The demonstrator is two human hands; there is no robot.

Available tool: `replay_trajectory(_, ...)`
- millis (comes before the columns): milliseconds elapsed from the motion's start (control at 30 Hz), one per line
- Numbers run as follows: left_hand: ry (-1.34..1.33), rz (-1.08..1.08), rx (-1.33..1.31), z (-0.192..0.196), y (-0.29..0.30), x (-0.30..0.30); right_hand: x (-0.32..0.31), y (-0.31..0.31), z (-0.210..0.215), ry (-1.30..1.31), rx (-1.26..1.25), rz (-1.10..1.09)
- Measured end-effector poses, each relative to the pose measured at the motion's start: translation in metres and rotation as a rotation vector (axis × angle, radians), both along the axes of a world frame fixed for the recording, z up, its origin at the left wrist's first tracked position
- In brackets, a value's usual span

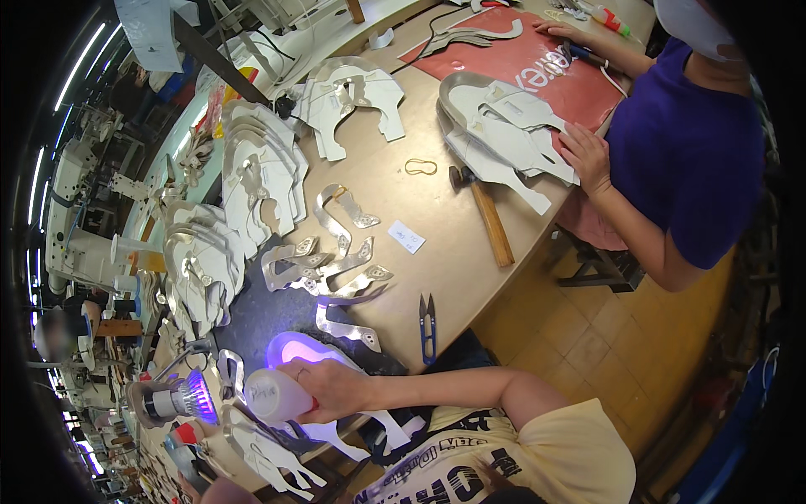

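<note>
My right hand (336,388) is closed around a translucent white plastic bottle (273,395), tipped over a white cut shoe-upper piece (323,430). Part of that piece glows purple and pink beneath a lamp (172,399) with a lit violet face, just left of the bottle. The bottle and my hand cover much of the piece. My left hand does not show; only a blurred patch of skin appears at the lower edge. Beyond my right hand lie several loose silver strap pieces (336,273) on the table.
Blue thread snips (428,328), a wooden-handled hammer (487,218) and a paper slip (406,237) lie on the table (395,126). Stacked uppers (260,168) line the left. A co-worker in purple (680,160) rests a hand (586,158) on white uppers (495,134).
</note>
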State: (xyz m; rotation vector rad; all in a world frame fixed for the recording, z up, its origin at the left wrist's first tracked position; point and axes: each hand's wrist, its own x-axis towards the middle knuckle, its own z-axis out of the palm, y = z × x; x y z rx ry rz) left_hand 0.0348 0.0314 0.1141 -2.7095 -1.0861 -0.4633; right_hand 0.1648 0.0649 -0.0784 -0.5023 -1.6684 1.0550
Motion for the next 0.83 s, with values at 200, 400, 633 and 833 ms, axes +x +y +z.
replay_trajectory(200,-0.275,-0.011,0.011,0.002,-0.038,-0.022,0.0,0.0,0.001,-0.094,-0.089,0.048)
replay_trajectory(400,-0.715,0.558,-0.245,-0.05,-0.095,0.004,0.003,0.002,0.006,-0.104,-0.063,-0.021)
replay_trajectory(633,-0.962,1.098,-0.612,-0.115,-0.11,-0.015,0.009,0.005,0.02,-0.272,-0.094,-0.106)
replay_trajectory(833,-0.966,1.253,-0.673,-0.149,-0.134,-0.02,0.001,0.004,0.024,-0.014,-0.653,0.271)
